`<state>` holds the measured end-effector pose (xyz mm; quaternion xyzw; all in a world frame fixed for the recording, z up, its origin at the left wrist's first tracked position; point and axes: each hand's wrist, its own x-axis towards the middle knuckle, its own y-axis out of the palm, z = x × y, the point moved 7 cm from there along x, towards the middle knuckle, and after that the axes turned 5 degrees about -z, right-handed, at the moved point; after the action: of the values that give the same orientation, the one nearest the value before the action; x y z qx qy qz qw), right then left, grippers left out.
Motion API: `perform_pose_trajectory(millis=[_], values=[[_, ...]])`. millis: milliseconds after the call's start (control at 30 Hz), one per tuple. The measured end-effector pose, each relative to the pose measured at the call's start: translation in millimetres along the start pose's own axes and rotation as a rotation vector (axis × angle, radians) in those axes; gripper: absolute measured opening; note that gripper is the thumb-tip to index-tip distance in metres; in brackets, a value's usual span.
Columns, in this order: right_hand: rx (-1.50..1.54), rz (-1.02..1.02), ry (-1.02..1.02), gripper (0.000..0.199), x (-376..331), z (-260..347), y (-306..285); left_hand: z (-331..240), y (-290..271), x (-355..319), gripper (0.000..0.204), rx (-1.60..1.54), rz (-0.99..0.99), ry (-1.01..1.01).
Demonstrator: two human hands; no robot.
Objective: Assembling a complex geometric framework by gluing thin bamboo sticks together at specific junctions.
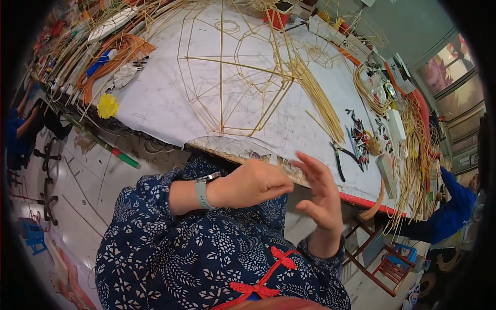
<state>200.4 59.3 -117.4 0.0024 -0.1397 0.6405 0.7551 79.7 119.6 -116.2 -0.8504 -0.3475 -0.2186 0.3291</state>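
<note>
My left hand (245,183), with a watch on its wrist, is held in front of my body near the table edge. Its fingers are closed and pressed together; whatever they may hold is hidden. Just to the right, my right hand (321,194) is raised with fingers apart and nothing in them. The two hands do not touch. Beyond them on the white-covered table (150,108) stands a large frame of thin bamboo strips (221,98), tied at the joints. Right of it lies a bundle of loose bamboo strips (323,106). Pliers with dark handles (339,164) lie close to the right hand.
Several small tools (360,139) and coiled strips (369,98) lie at the right. A yellow crumpled piece (107,106) sits by the left edge, near orange cord (93,77). A red container (277,19) stands at the back. A wooden chair (374,253) is below right; people are at both sides.
</note>
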Motion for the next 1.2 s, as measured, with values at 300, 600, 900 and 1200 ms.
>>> perform_pose_trajectory(millis=[300, 600, 900, 1200], values=[[0.032, -0.228, -0.047, 0.012, 50, 3, 14, 30, -66, 31, 0.007, -0.251, -0.292, -0.306], [-0.012, -0.567, -0.122, 0.007, 64, -14, -32, 58, -128, 89, 0.014, 0.281, -0.326, 0.131], [0.099, -0.758, -0.174, 0.007, 59, -35, -55, 65, -43, 127, 0.020, -0.232, 0.269, -0.118], [0.358, -0.806, -0.258, 0.006, 54, -44, -52, 33, -12, 122, 0.013, -0.050, 0.111, -0.136]])
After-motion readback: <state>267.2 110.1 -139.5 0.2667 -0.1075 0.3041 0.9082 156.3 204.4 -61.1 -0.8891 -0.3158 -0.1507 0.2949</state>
